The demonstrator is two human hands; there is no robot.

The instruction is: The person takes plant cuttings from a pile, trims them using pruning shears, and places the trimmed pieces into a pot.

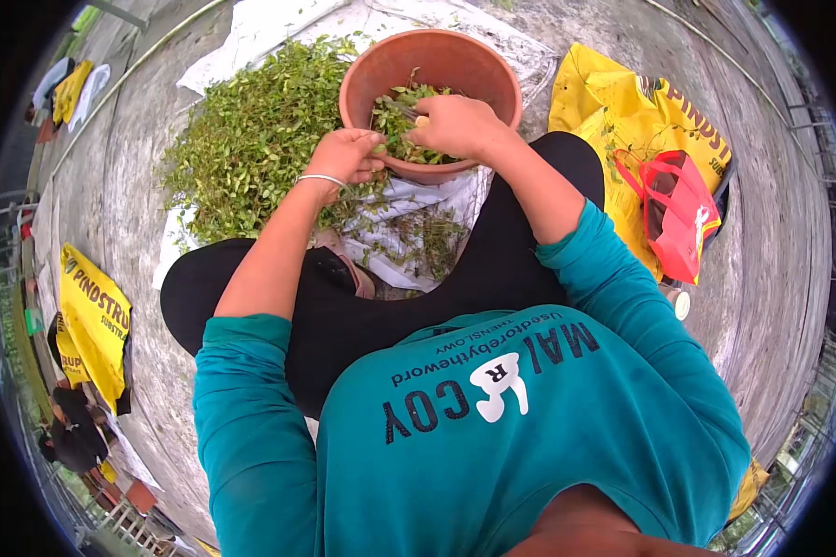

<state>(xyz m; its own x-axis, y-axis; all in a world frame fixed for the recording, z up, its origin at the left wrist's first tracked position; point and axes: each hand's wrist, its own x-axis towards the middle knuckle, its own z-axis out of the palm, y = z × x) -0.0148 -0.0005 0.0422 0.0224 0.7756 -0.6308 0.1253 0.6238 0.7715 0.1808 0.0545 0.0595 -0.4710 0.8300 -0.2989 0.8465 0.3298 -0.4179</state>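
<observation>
In front of me stands a round terracotta-coloured pot [360, 70] with cut green leaves and stems [418, 96] inside. My left hand [346, 156] is at the pot's near left rim, fingers pinched on a small leafy sprig [379, 148]. Over the pot's opening, my right hand [457, 126] is closed around a small tool with grey, blade-like tips, apparently scissors [407, 110]. Its handle is mostly hidden by the fingers. A large heap of leafy cuttings [251, 139] lies against the pot's left side.
White sheeting [260, 37] lies under the heap and pot, with loose stems [427, 237] between my legs. At right, a red bag [683, 218] rests on a yellow sack [590, 93]. Another yellow sack [97, 316] and a person in dark clothes [76, 432] are at left.
</observation>
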